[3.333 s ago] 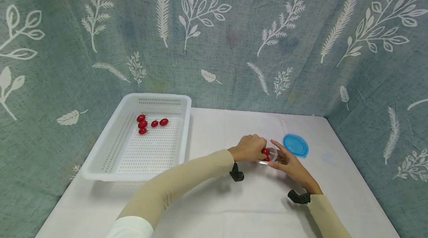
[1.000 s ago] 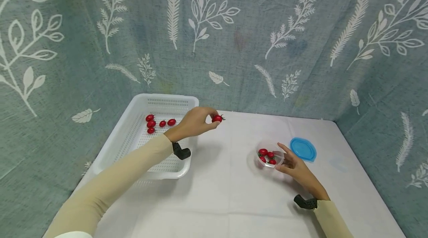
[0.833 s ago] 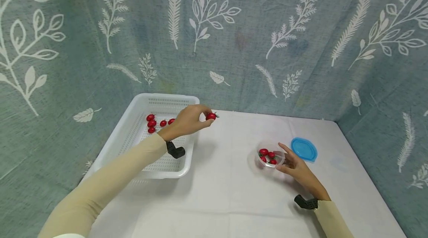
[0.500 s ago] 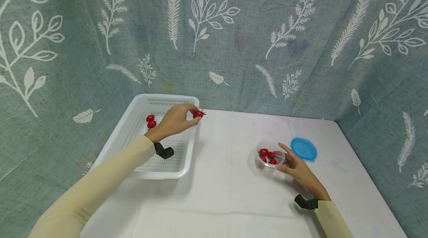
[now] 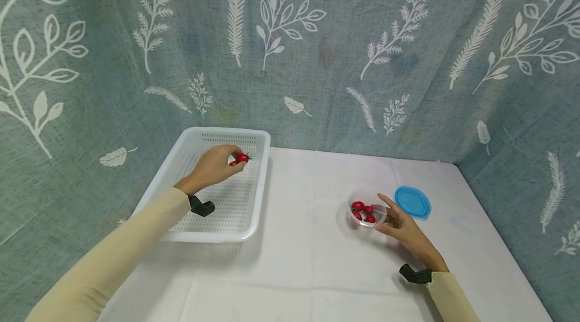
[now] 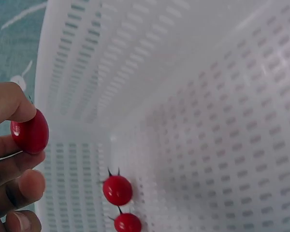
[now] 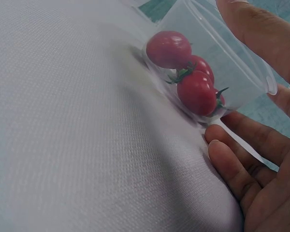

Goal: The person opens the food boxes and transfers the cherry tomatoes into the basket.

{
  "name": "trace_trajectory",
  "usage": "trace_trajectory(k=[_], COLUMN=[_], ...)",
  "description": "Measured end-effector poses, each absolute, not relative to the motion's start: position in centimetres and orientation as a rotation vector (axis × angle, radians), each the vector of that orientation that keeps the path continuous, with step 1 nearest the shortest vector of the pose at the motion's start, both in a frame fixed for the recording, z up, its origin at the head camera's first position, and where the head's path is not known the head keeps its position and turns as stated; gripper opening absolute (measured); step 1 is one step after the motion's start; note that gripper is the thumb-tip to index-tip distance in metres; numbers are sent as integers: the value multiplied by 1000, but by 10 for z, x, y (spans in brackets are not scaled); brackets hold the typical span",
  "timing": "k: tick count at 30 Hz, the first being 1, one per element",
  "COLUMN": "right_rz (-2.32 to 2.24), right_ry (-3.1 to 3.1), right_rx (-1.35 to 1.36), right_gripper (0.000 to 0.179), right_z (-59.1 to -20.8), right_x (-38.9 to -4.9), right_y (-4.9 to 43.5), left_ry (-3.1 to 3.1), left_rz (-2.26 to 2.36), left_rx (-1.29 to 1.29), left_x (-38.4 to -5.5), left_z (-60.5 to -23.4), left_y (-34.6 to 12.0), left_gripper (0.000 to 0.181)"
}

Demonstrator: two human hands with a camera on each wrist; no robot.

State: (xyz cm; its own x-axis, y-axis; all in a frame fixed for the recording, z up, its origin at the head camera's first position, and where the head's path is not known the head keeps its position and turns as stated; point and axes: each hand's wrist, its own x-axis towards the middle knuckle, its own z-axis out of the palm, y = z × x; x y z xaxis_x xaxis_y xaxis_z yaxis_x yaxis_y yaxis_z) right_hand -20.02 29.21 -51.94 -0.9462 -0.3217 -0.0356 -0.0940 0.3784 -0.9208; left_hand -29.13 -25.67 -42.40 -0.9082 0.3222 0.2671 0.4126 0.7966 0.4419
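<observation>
My left hand (image 5: 213,168) pinches a red cherry tomato (image 5: 242,158) between thumb and fingers, over the white perforated basket (image 5: 204,236). In the left wrist view the held tomato (image 6: 31,133) shows at the left, beside the basket's wall. Two other cherry tomatoes lie in the basket there, the nearer-to-centre tomato (image 6: 118,190) with its green stem up; in the head view the hand hides most of them. On the right, my right hand (image 5: 401,221) holds a clear round plastic container (image 5: 364,193) by its side, thumb near the rim. Several cherry tomatoes (image 7: 195,92) sit inside it.
A blue lid (image 5: 412,202) lies on the white tablecloth (image 5: 299,261) just behind and right of the container. Behind the table hangs a grey-green curtain (image 5: 317,85) with white leaf prints, which also closes off both sides.
My left hand was at the container; it has come left with a cherry tomato, passing over the basket's right rim to above its inside. My right hand stays at the container.
</observation>
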Motion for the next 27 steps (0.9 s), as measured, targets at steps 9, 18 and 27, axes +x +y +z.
trace_trajectory(k=[9, 18, 27], right_rz=[-1632, -1626, -1622], right_ry=[2387, 2389, 2393], right_rx=[-343, -346, -342], right_gripper=[87, 87, 86], right_z=[-519, -518, -519], right_x=[-199, -200, -201], right_y=[292, 293, 292], left_ry=[-2866, -2956, -3034], left_rz=[-731, -652, -567], left_rx=[-495, -421, -433], left_x=[-297, -306, -308], left_z=[-433, -444, -447], left_y=[-279, -299, -305], left_gripper=[18, 29, 29])
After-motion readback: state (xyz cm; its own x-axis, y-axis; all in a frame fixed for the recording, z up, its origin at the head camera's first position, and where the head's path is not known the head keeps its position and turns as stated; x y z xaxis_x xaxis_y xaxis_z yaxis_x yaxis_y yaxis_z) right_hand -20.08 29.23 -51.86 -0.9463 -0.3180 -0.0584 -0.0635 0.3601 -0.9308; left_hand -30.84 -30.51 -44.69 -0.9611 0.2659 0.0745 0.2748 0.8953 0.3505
